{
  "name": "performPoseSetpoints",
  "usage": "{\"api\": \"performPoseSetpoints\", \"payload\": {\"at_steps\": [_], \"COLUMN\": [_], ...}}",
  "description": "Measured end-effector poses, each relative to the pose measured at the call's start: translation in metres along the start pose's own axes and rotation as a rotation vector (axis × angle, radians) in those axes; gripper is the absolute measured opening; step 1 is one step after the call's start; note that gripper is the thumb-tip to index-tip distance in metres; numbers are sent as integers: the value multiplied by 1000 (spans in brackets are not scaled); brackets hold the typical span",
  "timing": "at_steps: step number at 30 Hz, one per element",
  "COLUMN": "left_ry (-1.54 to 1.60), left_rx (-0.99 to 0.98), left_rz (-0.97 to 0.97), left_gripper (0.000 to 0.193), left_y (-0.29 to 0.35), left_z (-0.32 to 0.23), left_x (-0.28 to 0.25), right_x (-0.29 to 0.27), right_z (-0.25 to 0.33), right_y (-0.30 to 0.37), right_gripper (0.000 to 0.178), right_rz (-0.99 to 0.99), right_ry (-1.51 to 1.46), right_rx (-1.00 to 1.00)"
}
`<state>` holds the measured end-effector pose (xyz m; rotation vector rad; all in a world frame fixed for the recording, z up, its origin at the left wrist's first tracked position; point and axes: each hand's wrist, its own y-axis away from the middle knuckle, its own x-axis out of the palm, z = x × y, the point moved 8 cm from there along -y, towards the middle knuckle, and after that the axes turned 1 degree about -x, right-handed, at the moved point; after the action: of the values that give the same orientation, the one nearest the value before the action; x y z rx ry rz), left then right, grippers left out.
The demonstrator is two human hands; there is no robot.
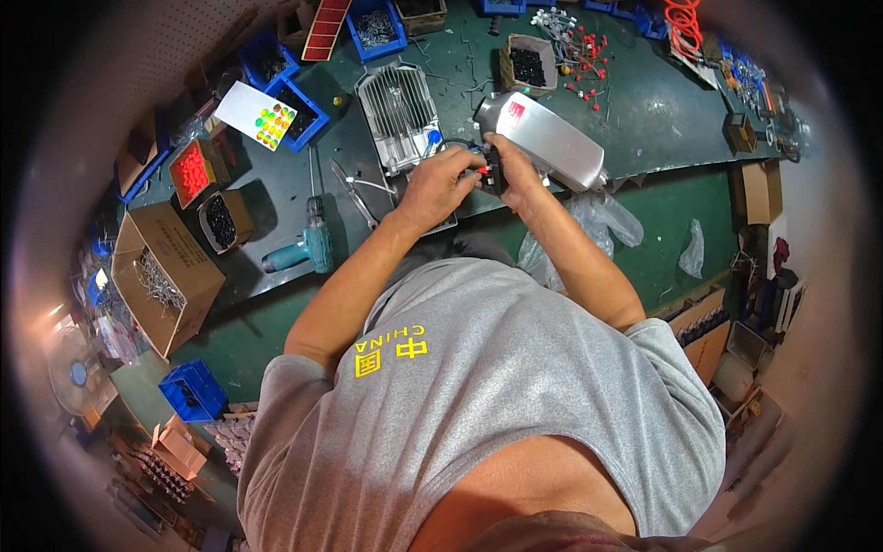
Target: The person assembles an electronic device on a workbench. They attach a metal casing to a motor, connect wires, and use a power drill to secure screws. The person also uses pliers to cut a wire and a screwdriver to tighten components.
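Observation:
My two hands are close together at the table's near edge, between two metal units. My left hand (441, 184) is closed, its fingertips at a small red piece (483, 170). My right hand (513, 173) grips a small black part (494, 175) that looks like a connector, with the thumb along its top; the fingers hide much of it. A dark cable (452, 142) runs beside it. Left of my hands lies a finned aluminium housing (400, 110) with a blue round piece (435, 137). A smooth silver casing (552, 143) lies right of them, beyond my right hand.
A teal power drill (315, 237) and pliers (354, 195) lie left of my left forearm. Boxes of red caps (191, 175) and black parts (221, 224) stand farther left. At the back are blue bins (375, 32) and red-tipped wires (584, 60). Plastic bags (602, 225) hang near my right forearm.

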<state>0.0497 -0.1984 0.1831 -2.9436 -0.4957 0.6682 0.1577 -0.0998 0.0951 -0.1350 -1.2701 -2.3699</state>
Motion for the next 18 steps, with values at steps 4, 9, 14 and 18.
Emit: {"api": "performPoseSetpoints", "payload": {"at_steps": [4,9,14,18], "left_ry": [-105,-117,-133,-60], "left_rx": [71,97,187,112], "left_rz": [-5,16,34,23], "left_gripper": [23,22,22,21], "left_y": [0,-1,-2,2], "left_z": [-12,-12,-14,-12], "left_x": [-2,2,4,1], "right_x": [-2,0,6,9], "right_z": [-3,-9,-4,3], "right_y": [-3,3,12,17], "right_gripper": [29,31,34,36], "right_rz": [14,-37,-76,-78], "right_ry": [-8,47,90,94], "right_rx": [-25,40,13,-45]}}
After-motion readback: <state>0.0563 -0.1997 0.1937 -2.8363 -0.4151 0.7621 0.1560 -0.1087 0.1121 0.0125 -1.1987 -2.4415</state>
